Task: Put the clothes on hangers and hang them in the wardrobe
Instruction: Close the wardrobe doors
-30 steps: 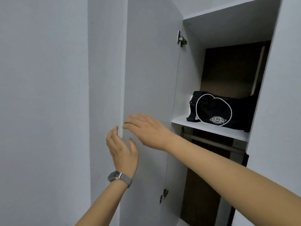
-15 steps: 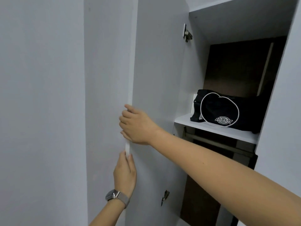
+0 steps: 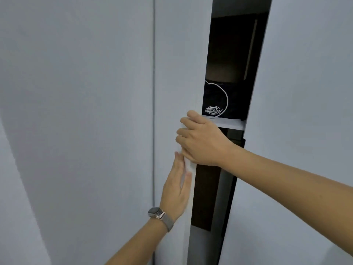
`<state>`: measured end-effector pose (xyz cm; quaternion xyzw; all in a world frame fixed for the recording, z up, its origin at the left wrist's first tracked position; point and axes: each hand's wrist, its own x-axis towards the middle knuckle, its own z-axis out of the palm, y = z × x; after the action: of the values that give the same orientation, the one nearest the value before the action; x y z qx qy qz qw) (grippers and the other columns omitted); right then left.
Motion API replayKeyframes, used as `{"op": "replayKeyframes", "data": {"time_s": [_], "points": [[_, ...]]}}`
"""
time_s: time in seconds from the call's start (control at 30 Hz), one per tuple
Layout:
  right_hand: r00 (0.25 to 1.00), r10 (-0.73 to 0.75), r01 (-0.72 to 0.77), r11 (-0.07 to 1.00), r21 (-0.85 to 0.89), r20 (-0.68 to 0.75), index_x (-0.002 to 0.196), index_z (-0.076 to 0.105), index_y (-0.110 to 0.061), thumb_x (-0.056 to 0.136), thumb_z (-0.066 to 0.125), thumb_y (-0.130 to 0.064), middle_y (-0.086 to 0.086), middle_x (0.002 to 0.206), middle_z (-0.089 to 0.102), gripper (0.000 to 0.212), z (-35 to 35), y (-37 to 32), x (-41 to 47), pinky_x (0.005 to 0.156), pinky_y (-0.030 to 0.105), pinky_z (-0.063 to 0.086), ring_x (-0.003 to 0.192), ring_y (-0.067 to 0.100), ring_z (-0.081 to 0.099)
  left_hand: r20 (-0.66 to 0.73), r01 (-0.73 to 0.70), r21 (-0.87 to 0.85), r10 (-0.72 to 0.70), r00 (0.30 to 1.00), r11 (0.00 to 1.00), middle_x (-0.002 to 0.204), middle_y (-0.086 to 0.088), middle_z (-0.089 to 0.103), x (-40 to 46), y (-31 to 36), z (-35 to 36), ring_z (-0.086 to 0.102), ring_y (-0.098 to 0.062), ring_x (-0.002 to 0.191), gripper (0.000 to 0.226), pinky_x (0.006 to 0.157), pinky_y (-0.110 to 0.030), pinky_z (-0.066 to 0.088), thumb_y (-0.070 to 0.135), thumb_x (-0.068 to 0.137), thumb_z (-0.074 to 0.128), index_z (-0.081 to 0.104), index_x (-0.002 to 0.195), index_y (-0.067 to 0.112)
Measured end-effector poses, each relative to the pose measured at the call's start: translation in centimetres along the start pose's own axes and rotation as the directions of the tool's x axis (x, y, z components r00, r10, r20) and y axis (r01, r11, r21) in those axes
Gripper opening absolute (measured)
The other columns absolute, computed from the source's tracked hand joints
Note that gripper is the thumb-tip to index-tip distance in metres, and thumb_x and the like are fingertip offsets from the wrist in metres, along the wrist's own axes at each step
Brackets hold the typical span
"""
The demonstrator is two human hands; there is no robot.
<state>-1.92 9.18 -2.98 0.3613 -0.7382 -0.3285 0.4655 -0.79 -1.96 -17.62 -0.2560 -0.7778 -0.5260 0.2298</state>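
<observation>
The wardrobe door stands nearly shut, leaving only a narrow dark slot between its free edge and the neighbouring white panel on the right. The person's right hand reaches across from the right, its fingers curled over the door's free edge and wrapped round it, the knuckles facing outward. Just below it, the left hand lies flat against the door's face near that same edge, fingers straight and close together, pointing up, their tips almost meeting the underside of the right hand. A metal-banded wristwatch sits on the left wrist. Through the slot I can see a white shelf inside the wardrobe, level with the right hand, and on it a black bag with a white looped outline and a small round logo; only a slice of the bag shows, the rest hidden behind the door. Below the shelf the interior is dark brown, and I cannot make out a rail or any hangers there. No clothes are visible anywhere in view. To the left of the door runs a thin vertical seam, with plain pale wall beyond it.
</observation>
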Motion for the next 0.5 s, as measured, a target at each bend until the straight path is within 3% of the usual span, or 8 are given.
{"op": "replayKeyframes", "data": {"time_s": [0.07, 0.1, 0.17, 0.23, 0.3, 0.37, 0.5], "points": [[0.992, 0.048, -0.043, 0.998, -0.052, 0.118, 0.104, 0.069, -0.015, 0.084, 0.042, -0.025, 0.006, 0.093, 0.065, 0.035, 1.0, 1.3, -3.1, 0.114, 0.043, 0.017, 0.107, 0.032, 0.057, 0.094, -0.092, 0.032, 0.089, 0.992, 0.995, 0.154, 0.025, -0.001, 1.0, -0.5, 2.0, 0.003, 0.009, 0.141, 0.046, 0.114, -0.012, 0.009, 0.046, 0.097, 0.019, -0.002, 0.138, 0.05], [0.981, 0.085, -0.067, 0.992, -0.103, 0.177, 0.124, 0.063, -0.017, 0.084, 0.044, -0.028, 0.01, 0.116, 0.065, 0.046, 1.5, 2.0, -4.5, 0.116, 0.044, 0.014, 0.121, 0.034, 0.053, 0.153, -0.143, 0.074, 0.131, 0.98, 0.987, 0.153, 0.024, -0.004, 1.6, -1.0, 2.9, 0.0, 0.008, 0.142, 0.045, 0.116, -0.015, 0.007, 0.042, 0.099, 0.018, -0.001, 0.138, 0.049], [0.947, 0.185, -0.141, 0.974, -0.179, 0.261, 0.142, 0.049, -0.017, 0.082, 0.054, -0.033, 0.014, 0.143, 0.051, 0.061, 2.5, 3.5, -6.9, 0.119, 0.044, 0.01, 0.136, 0.032, 0.043, 0.277, -0.245, 0.189, 0.188, 0.942, 0.951, 0.154, 0.016, -0.007, 3.0, -1.9, 4.4, 0.0, -0.001, 0.144, 0.047, 0.118, -0.022, 0.01, 0.036, 0.099, 0.016, 0.0, 0.143, 0.042], [0.89, 0.299, -0.22, 0.942, -0.252, 0.343, 0.148, 0.036, -0.013, 0.085, 0.058, -0.04, 0.013, 0.154, 0.035, 0.072, 3.4, 5.0, -8.9, 0.121, 0.042, -0.003, 0.145, 0.028, 0.03, 0.399, -0.317, 0.349, 0.166, 0.902, 0.882, 0.155, 0.008, -0.009, 4.7, -3.0, 5.7, 0.002, -0.01, 0.146, 0.052, 0.119, -0.032, 0.015, 0.027, 0.099, 0.018, -0.003, 0.147, 0.032], [0.84, 0.396, -0.268, 0.897, -0.352, 0.37, 0.152, 0.019, -0.01, 0.092, 0.049, -0.051, 0.009, 0.16, 0.016, 0.079, 4.3, 5.8, -10.6, 0.119, 0.041, -0.015, 0.15, 0.023, 0.014, 0.473, -0.341, 0.446, 0.106, 0.875, 0.828, 0.158, 0.004, -0.012, 6.0, -3.9, 6.8, 0.002, -0.015, 0.147, 0.062, 0.118, -0.035, 0.017, 0.011, 0.099, 0.025, -0.006, 0.149, 0.029], [0.821, 0.46, -0.309, 0.856, -0.415, 0.337, 0.153, 0.01, -0.009, 0.094, 0.042, -0.057, 0.007, 0.161, 0.006, 0.082, 5.5, 5.9, -11.7, 0.12, 0.042, -0.012, 0.15, 0.02, 0.005, 0.483, -0.358, 0.472, 0.104, 0.869, 0.806, 0.158, 0.004, -0.014, 6.9, -4.5, 7.6, 0.001, -0.016, 0.147, 0.071, 0.117, -0.034, 0.019, 0.0, 0.095, 0.028, -0.007, 0.15, 0.029], [0.798, 0.519, -0.347, 0.812, -0.47, 0.306, 0.154, 0.008, -0.007, 0.094, 0.035, -0.06, 0.008, 0.162, 0.008, 0.084, 8.0, 6.0, -12.4, 0.119, 0.042, -0.006, 0.15, 0.022, 0.007, 0.485, -0.374, 0.513, 0.098, 0.869, 0.773, 0.157, 0.006, -0.018, 8.0, -5.4, 9.0, -0.005, -0.014, 0.147, 0.083, 0.115, -0.034, 0.019, -0.009, 0.087, 0.03, -0.007, 0.15, 0.031]]}}
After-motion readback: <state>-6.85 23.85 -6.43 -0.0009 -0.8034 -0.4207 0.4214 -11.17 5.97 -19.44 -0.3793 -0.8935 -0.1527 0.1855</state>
